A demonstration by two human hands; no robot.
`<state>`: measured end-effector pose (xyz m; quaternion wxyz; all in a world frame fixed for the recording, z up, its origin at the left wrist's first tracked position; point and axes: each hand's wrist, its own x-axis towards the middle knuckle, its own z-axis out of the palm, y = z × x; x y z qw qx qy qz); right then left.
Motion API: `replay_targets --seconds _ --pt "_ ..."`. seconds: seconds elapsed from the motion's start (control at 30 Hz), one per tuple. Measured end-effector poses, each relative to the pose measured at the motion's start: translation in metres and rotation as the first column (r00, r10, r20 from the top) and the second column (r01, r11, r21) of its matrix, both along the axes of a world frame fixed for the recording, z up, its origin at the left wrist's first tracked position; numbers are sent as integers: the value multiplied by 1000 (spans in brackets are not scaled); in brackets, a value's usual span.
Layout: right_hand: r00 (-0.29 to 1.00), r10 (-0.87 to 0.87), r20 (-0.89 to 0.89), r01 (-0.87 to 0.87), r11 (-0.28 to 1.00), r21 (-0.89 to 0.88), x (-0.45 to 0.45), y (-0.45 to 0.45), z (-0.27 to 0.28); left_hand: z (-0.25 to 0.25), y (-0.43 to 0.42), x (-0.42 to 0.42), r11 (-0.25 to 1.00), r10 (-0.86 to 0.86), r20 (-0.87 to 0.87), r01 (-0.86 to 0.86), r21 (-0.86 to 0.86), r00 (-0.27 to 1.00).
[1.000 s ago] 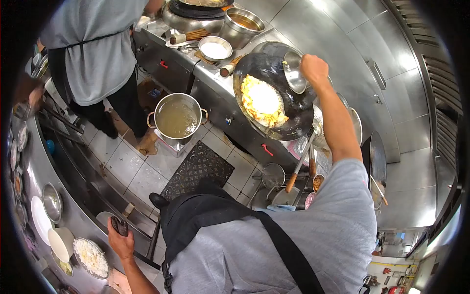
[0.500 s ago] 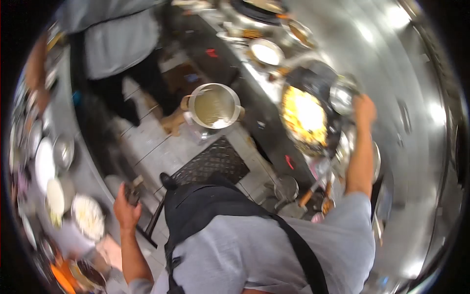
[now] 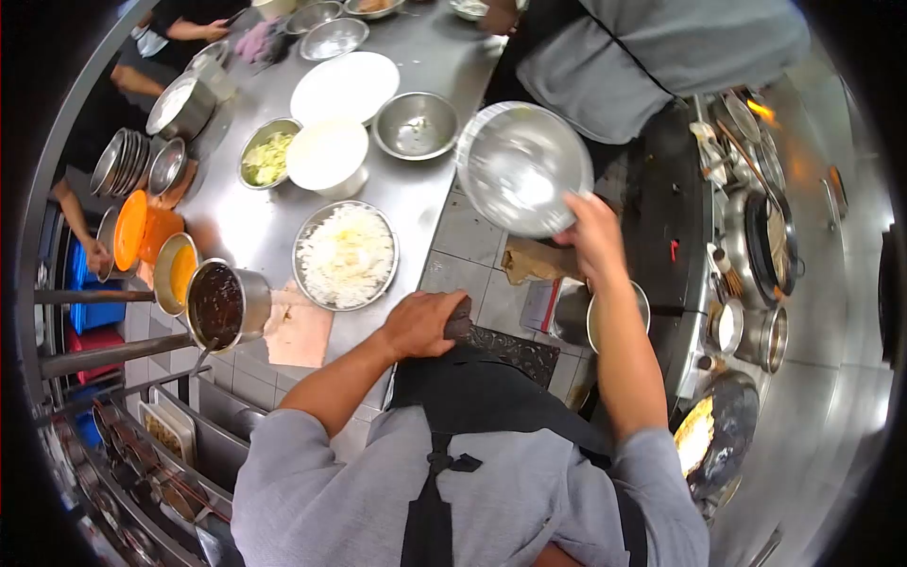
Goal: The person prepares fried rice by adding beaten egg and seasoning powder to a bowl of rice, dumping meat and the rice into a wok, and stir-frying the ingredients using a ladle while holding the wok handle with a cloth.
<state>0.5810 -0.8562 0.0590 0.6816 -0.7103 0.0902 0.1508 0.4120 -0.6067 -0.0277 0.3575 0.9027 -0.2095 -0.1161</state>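
My right hand (image 3: 595,241) grips the rim of a shiny metal bowl (image 3: 520,170), held in the air beyond the steel counter's edge. The bowl is blurred and looks empty. My left hand (image 3: 420,324) is closed around a small dark brown object (image 3: 459,318), whose kind I cannot make out. Nearest to that hand, on the counter, is a metal bowl of white rice (image 3: 347,255). At the far right, a black wok (image 3: 737,430) holds bright yellow food (image 3: 696,435), apart from both hands.
On the steel counter (image 3: 425,198) stand a white tub (image 3: 328,156), a large white plate (image 3: 346,87), a bowl of chopped greens (image 3: 267,159) and a pot of dark sauce (image 3: 215,307). A co-worker (image 3: 652,57) stands ahead. A pot (image 3: 631,317) is low between counter and stove.
My view has turned left from the stove to the counter. My right hand has carried the metal bowl away from the wok. My left hand still holds the dark object.
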Motion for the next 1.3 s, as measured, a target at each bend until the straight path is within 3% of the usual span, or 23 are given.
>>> replay_targets --seconds 0.1,0.2,0.3,0.33,0.43,0.5,0.7,0.83,0.87,0.93,1.0,1.03,1.07,1.13,1.2,1.23,1.3 --pt "991 82 -102 -72 993 97 57 106 -20 -5 4 -1 1000 -11 -11 11 -1 1000" --pt "965 160 -207 -141 985 103 64 156 -19 -9 5 -3 1000 -12 1 12 -11 1000" --pt "886 422 -192 -444 892 -88 35 166 -39 -10 10 -5 999 -9 39 11 -42 999" --pt "776 594 -214 -623 776 -104 18 165 -47 -12 10 -5 998 -5 55 8 -59 998" --pt "651 687 -322 -733 679 -32 -36 177 -54 -17 10 -6 997 -16 75 21 -69 997" --pt "748 533 -396 -551 831 78 -59 182 -61 -20 10 -5 999 -39 48 40 -30 998" --pt "838 522 -159 -527 850 12 -66 177 -77 -17 10 -5 997 -34 29 36 -65 999" --pt "894 399 -206 -389 917 88 -89 170 -72 -30 54 -17 988 0 8 1 -156 1000" --pt "914 351 -203 -328 934 140 -101 168 -82 -36 73 -24 987 8 41 -1 -161 999" --pt "967 195 -166 -156 962 225 -133 175 -70 -59 119 -45 998 -56 156 49 47 986" --pt "995 -14 -97 39 964 263 -153 124 -60 -42 124 -29 993 -117 187 111 43 975" --pt "992 -109 -69 123 956 266 -171 96 -56 -46 126 -27 997 -38 -19 39 72 999" --pt "969 -240 -61 248 942 224 -191 73 -49 -35 128 -26 997 -5 43 8 -77 999" --pt "846 -532 30 518 834 191 -241 21 -33 -58 158 -29 997 -40 79 34 69 996" --pt "679 -710 187 709 700 80 -278 -50 18 -68 154 -23 998 -29 177 18 62 984" --pt "578 -765 284 798 603 -1 -308 -62 48 -73 173 -29 998 -29 165 18 64 986" --pt "503 -709 494 861 457 -221 -364 -91 95 -96 195 -39 997 14 136 -23 68 991"
